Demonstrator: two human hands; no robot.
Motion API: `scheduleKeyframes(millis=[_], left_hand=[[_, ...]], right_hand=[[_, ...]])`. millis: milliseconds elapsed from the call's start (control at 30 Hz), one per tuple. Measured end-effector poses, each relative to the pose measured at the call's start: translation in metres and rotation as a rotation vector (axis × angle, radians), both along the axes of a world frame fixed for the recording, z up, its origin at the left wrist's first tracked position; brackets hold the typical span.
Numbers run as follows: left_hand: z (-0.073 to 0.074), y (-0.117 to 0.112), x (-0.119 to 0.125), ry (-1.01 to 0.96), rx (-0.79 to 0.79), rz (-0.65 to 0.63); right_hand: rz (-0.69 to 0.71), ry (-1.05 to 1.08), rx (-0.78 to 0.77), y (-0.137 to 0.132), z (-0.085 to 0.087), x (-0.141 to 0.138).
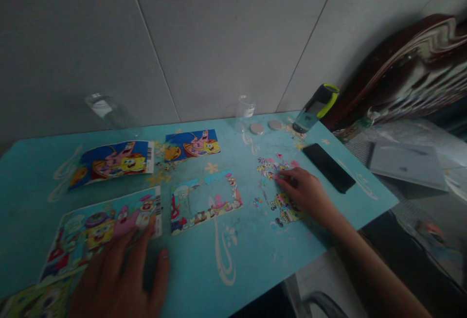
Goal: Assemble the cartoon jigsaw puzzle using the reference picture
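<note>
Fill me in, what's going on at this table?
A person is working with small puzzle pieces. The right hand has its fingertips at the scattered loose pieces; whether it grips one is unclear. The left hand is spread over the lower right of a printed card. Between the hands, a puzzle border is laid out around an unfilled middle. Behind it lies a mostly filled-in picture.

Wall: grey, thin-seamed wall panels behind the far edge of the turquoise patterned table
Furniture: glossy, curved dark-brown piece beyond its far right corner
Light: dim
</note>
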State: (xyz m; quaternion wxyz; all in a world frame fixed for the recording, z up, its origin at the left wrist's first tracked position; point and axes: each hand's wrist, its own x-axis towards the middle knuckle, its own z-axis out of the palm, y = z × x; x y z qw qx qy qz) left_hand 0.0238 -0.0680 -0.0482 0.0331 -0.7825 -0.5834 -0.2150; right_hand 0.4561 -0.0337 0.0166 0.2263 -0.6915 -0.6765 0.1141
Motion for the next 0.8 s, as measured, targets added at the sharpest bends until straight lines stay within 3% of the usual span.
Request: scheduleKeyframes(millis=[100,433,800], left_hand=[[0.009,-0.002,0.005,0.083,-0.014,0.010],[0.019,-0.003,0.014,0.024,-0.007,0.031],[0.020,-0.005,0.016,0.031,0.012,0.040]], right_hand=[[-0.019,-0.022,-0.030,0.007,0.000,-0.003],[-0.141,0.128,-0.088,0.009,-0.005,0.008],[-0.209,0.255,0.017,0.004,-0.016,0.006]])
